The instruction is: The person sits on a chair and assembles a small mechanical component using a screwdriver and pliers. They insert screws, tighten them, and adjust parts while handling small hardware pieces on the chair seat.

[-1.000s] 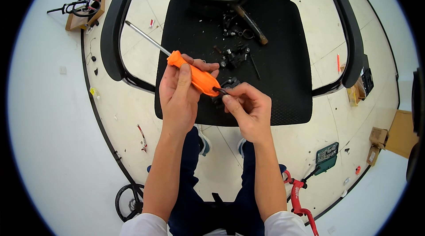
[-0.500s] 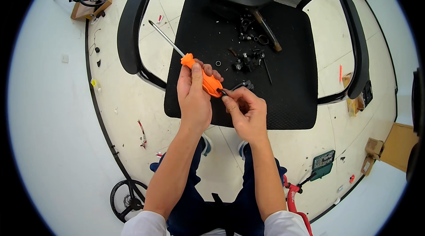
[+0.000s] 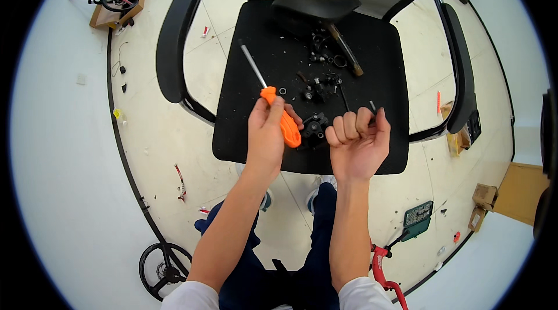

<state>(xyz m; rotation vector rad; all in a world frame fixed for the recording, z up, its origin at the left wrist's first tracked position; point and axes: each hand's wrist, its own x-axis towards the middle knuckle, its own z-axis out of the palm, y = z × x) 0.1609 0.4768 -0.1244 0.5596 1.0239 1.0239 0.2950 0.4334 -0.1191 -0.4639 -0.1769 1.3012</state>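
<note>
My left hand [image 3: 266, 135] is closed round the orange handle of a screwdriver [image 3: 285, 117], its metal shaft slanting up and left over the black chair seat [image 3: 244, 129]. To the right, my right hand [image 3: 360, 142] is turned palm toward me, fingers curled. Between its thumb and forefinger sticks up a thin metal piece, perhaps a bolt [image 3: 372, 104]; its lower part is hidden. Between the hands a black mechanical part [image 3: 314, 127] lies on the seat. Beyond it are several small black parts [image 3: 318, 88] and a small ring [image 3: 282, 91].
A bicycle saddle [image 3: 317, 7] with its post lies at the back of the seat. Armrests [image 3: 170, 60] stand on both sides. On the floor are a black wheel [image 3: 164, 270], a red frame [image 3: 381, 266], a green case [image 3: 418, 221] and a cardboard box [image 3: 107, 17].
My right hand has left the screwdriver's handle end, moved right and turned palm toward me with the thin piece. My left hand has shifted slightly right and down, the screwdriver now more upright.
</note>
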